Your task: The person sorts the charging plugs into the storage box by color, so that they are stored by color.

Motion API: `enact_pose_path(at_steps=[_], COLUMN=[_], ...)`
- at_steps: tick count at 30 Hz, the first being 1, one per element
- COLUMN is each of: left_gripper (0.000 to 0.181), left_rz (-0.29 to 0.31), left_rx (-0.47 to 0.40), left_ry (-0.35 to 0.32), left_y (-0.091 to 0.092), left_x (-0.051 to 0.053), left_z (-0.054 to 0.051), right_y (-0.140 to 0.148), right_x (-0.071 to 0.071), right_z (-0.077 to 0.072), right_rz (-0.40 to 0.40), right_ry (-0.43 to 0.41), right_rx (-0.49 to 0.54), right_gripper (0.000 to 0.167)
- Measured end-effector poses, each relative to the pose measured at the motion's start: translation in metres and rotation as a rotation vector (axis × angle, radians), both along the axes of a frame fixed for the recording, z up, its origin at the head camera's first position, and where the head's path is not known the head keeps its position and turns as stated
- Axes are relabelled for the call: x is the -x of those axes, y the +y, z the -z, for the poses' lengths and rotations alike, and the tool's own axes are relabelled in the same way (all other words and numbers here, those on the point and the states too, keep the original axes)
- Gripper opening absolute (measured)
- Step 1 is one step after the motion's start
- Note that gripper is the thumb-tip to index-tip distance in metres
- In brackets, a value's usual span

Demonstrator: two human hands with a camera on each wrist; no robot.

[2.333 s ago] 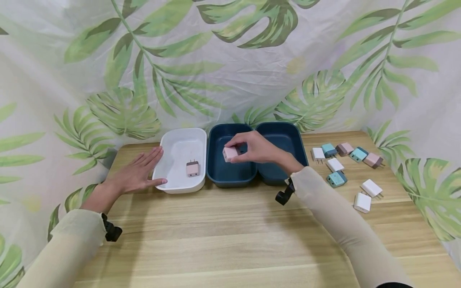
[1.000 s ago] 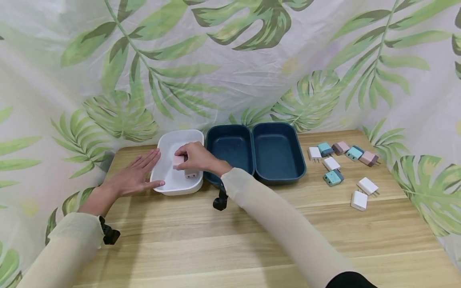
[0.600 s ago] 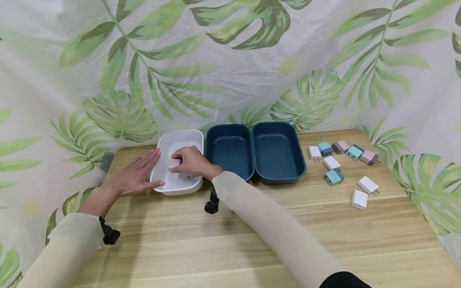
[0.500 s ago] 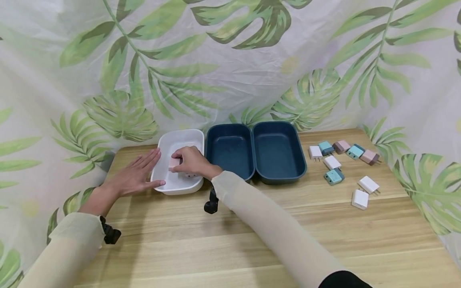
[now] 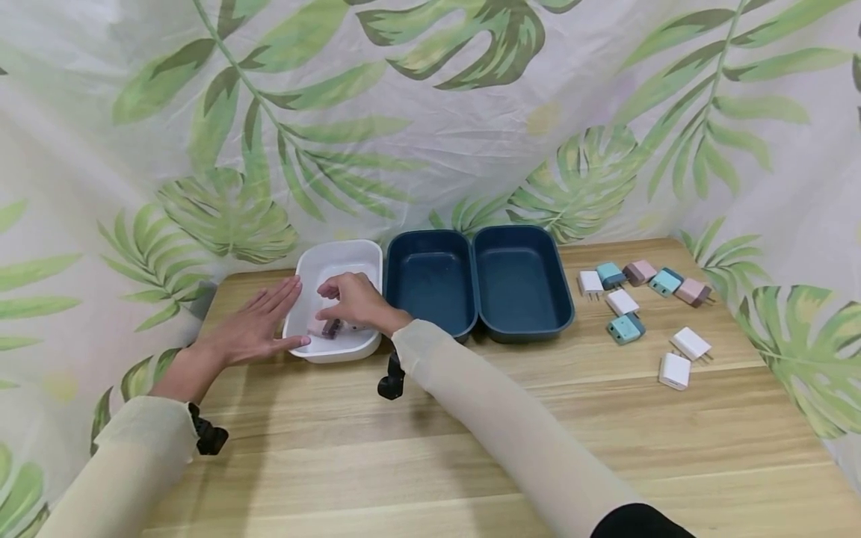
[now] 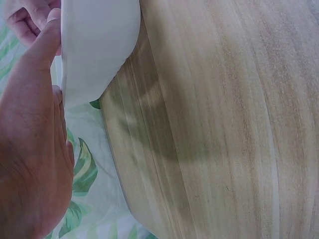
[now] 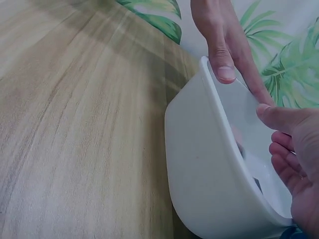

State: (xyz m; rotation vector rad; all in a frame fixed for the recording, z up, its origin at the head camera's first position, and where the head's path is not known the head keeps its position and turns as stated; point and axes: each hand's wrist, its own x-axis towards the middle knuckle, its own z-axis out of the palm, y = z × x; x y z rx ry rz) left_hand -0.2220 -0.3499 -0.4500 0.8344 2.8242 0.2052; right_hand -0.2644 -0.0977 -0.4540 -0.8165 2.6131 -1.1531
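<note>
A white plastic tub [image 5: 339, 357] stands at the left end of the row of containers. My left hand [image 5: 252, 321] rests on its left rim with straight, spread fingers. Over the tub hovers my right hand [image 5: 359, 300], thumb and fingers parted, gripping nothing. Just below its fingertips a pink and dark wall charger [image 5: 330, 328] lies on the tub floor. A second charger [image 5: 356, 327] in there is mostly hidden by the right hand. From the right wrist view, the tub's side wall [image 7: 199, 159] covers most of both chargers.
Two dark blue tubs [image 5: 474, 302] stand side by side to the right of the white one. Farther right on the wooden table [image 5: 437, 448] lie several loose chargers: white [image 5: 674, 371], teal [image 5: 625, 329] and pink [image 5: 691, 292]. A leaf-print cloth [image 5: 471, 149] hangs behind.
My right hand carried the pink charger left from above the middle tub into the white tub, then let go of it. The left hand has stayed on the rim.
</note>
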Motion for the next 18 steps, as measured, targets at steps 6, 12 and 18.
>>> enact_pose_path(at_steps=[6,12,18], left_gripper=[0.105,0.106,0.105], left_rz=[0.001,0.003,0.004], left_rx=[0.009,0.009,0.005], left_ry=[-0.008,-0.007,0.01], left_y=[0.001,0.0,0.0], left_x=[0.001,0.002,0.001], left_z=[0.0,-0.001,0.0], right_y=[0.01,0.025,0.043], right_x=[0.001,0.006,0.005], right_z=[-0.01,-0.028,-0.048], right_rz=[-0.059,-0.191,-0.32], right_ry=[0.021,0.0,-0.029], right_rx=[0.033,0.04,0.032], right_gripper=[0.045,0.046,0.042])
